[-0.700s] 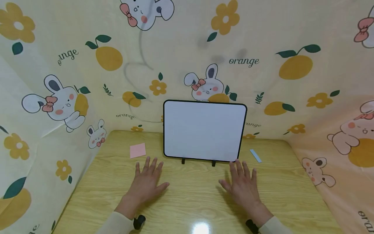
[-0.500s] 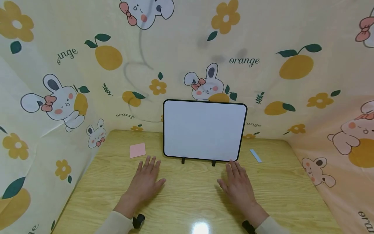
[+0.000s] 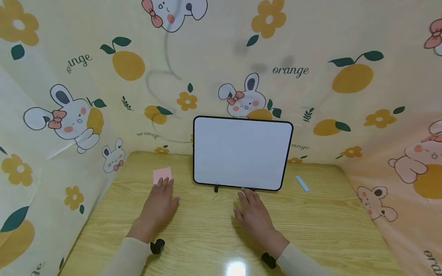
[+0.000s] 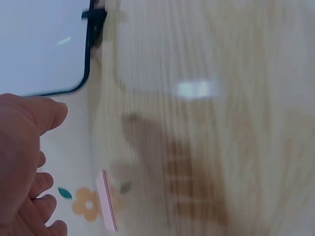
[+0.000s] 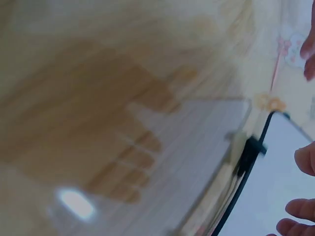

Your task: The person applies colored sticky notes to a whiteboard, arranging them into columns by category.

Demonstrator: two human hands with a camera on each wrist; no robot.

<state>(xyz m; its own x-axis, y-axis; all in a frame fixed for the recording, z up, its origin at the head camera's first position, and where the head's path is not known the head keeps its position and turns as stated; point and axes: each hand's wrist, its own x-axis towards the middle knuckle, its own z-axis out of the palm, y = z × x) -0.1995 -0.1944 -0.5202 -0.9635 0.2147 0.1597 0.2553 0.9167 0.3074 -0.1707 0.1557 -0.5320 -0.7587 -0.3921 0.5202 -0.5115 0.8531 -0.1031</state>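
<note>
A pad of pink sticky notes lies on the wooden table at the left; its thin edge shows in the left wrist view. My left hand is just in front of it, fingers extended, fingertips overlapping its near edge in the head view. The left wrist view shows that hand raised off the table, holding nothing. Centrally stands a white board with a black rim, on small black feet. My right hand hovers before its lower edge, fingers loosely extended with nothing in them, hiding one foot.
A small light blue strip lies on the table to the right of the board. Cloth printed with rabbits and oranges hangs behind the table and along both sides.
My left hand has moved left and forward to the pink sticky notes. My right hand has shifted left along the front of the board. The objects stay put.
</note>
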